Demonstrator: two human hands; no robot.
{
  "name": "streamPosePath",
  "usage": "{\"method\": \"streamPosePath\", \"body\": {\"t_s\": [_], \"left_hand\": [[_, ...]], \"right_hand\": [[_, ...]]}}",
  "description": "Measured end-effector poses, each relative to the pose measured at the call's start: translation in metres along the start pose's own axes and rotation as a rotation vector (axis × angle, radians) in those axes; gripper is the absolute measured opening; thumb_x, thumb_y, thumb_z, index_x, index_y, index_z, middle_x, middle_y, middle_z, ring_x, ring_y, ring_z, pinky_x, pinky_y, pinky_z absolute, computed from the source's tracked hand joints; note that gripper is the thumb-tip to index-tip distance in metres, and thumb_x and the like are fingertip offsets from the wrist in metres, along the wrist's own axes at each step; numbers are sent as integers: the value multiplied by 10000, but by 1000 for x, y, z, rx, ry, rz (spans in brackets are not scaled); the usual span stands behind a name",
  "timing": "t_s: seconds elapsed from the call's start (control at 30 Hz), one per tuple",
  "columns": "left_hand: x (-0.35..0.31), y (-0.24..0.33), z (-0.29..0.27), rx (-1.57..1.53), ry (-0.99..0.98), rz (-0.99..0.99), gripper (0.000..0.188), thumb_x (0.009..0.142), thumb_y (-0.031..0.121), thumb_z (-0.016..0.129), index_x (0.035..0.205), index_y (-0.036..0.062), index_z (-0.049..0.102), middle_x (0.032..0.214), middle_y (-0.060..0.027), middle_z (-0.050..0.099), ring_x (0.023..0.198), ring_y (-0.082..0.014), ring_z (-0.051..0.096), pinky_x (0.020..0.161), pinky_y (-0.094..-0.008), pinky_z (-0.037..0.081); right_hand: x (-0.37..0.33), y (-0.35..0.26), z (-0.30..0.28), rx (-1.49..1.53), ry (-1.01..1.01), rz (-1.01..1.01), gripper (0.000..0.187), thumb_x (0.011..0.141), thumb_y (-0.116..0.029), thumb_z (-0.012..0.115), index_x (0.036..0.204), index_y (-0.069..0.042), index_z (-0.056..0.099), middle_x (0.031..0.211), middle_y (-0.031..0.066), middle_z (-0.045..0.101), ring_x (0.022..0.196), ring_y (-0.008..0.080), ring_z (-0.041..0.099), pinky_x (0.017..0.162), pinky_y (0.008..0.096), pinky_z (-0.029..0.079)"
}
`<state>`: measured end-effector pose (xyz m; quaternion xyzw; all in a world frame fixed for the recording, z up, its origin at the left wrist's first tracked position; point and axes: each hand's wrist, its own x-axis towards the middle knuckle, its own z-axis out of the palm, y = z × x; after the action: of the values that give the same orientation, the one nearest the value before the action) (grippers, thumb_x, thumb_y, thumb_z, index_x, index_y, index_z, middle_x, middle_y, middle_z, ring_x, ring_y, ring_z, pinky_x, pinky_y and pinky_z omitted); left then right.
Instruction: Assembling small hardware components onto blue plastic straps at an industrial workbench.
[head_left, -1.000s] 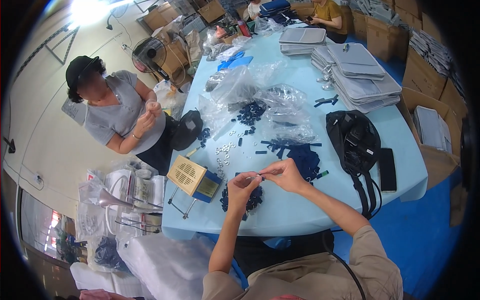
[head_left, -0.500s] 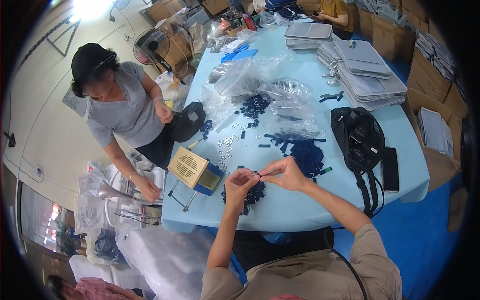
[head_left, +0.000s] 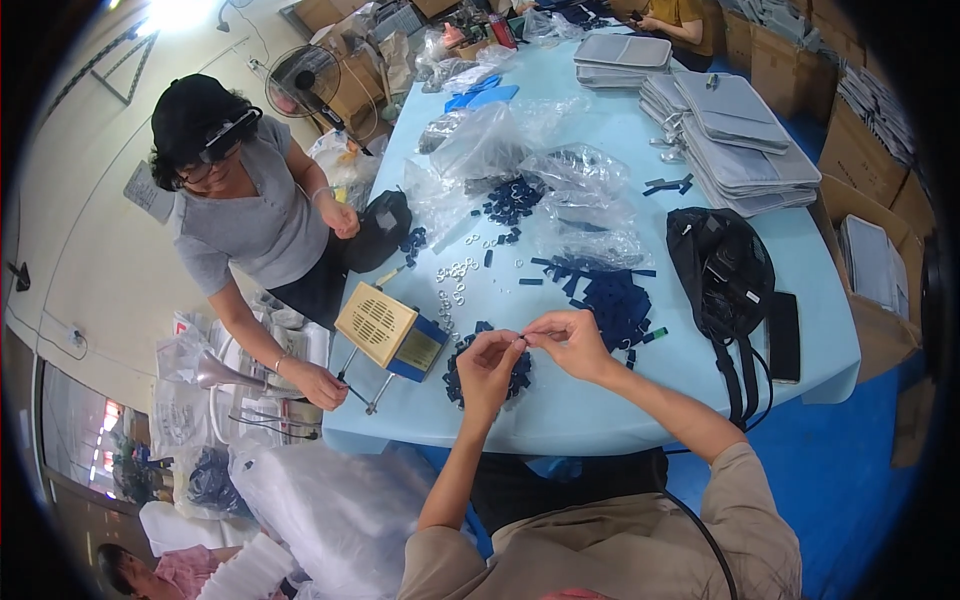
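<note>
My left hand [head_left: 488, 364] and my right hand [head_left: 572, 346] meet fingertip to fingertip above the near part of the table. Both are closed in a pinch; whatever lies between the fingertips is too small to make out. Partly hidden under my left hand is a pile of small dark blue fabric pieces [head_left: 516, 384]. To the right of my hands lies a heap of dark blue strips [head_left: 612, 305]. Loose metal rings [head_left: 458, 272] are scattered beyond my left hand. Left of them stands a machine [head_left: 418, 352] with a beige slotted top and metal rods.
A co-worker [head_left: 255, 215] stands at left, one hand [head_left: 318, 384] at the machine's rod [head_left: 376, 394]. Clear plastic bags [head_left: 490, 145] lie farther back. On the right are a black bag [head_left: 720, 270], a dark phone-like slab [head_left: 784, 338] and stacked grey panels [head_left: 745, 160]. A fan [head_left: 303, 80] stands behind.
My pinched hands have shifted slightly up and to the right. The co-worker's near hand has moved right to the machine's rod, and a dark piece now shows at its fingers.
</note>
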<state>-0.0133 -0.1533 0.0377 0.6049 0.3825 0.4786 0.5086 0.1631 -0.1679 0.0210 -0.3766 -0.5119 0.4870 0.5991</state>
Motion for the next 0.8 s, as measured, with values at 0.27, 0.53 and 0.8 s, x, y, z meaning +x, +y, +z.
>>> {"method": "streamPosePath", "body": {"t_s": [0.27,0.53,0.8], "left_hand": [[-17,-3,16,-2,171,27,116,906,15,712,1006,-26,669,937,-50,703,865,-88,655,792,-222,518],[-33,18,4,-133,168,-1,156,909,33,713,1045,-33,675,992,-73,720,891,-104,675,802,-241,537],[-82,45,-42,55,274,-28,154,892,10,719,1034,-24,672,959,-84,722,842,-124,693,767,-247,546]], "right_hand": [[-11,-9,11,-245,100,-179,112,876,27,689,978,23,734,913,120,730,837,161,713,733,289,606],[-17,-30,28,-178,44,-170,93,860,54,697,944,27,725,928,118,706,849,174,708,736,285,611],[-34,-36,43,-155,-20,115,68,898,-16,705,961,5,721,881,84,720,827,139,704,719,258,573]]}}
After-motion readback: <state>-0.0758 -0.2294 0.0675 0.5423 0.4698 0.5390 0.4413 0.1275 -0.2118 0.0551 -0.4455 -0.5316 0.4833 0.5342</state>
